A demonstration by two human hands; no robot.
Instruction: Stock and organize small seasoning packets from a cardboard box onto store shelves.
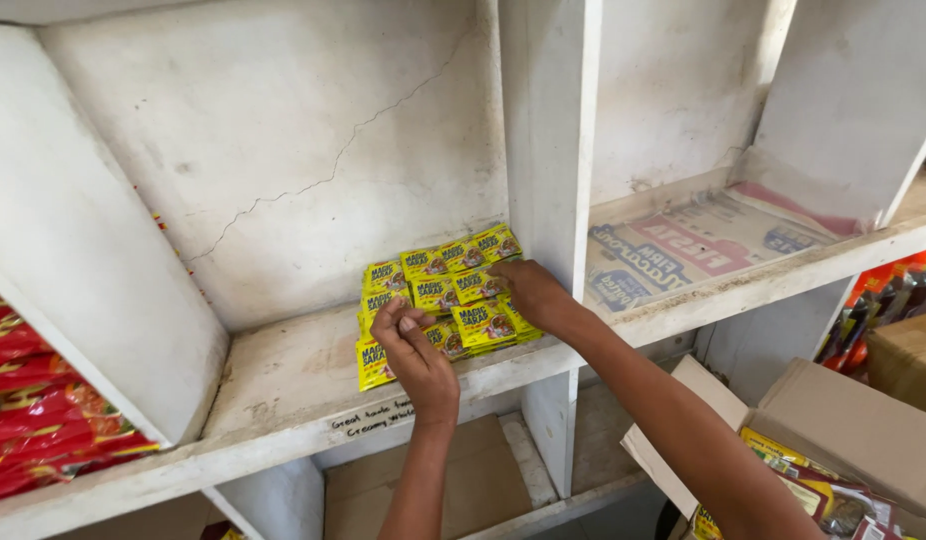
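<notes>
Yellow seasoning sachets (445, 300) lie in overlapping rows on a white wooden shelf (283, 385), near the frame's centre. The left hand (415, 352) rests on the front of the pile, fingers curled down onto the sachets; whether it pinches one cannot be told. The right hand (533, 293), at 3 o'clock from the pile, lies with its fingers bent over the sachets' right edge, touching them, grip unclear.

A white upright divider (548, 130) stands just beside the pile at 2 o'clock, touching the right hand's far side. Past it, at 3 o'clock, a printed paper sheet (683, 245) lines the next compartment. Red packets (33, 420) are stacked at 9 o'clock beyond a slanting white partition (93, 260). An open cardboard box (843, 430) with packets sits at 4 o'clock, lower down.

The back wall (283, 150) is rough white plaster with a crack running across it. The shelf paint is worn and dusty.
</notes>
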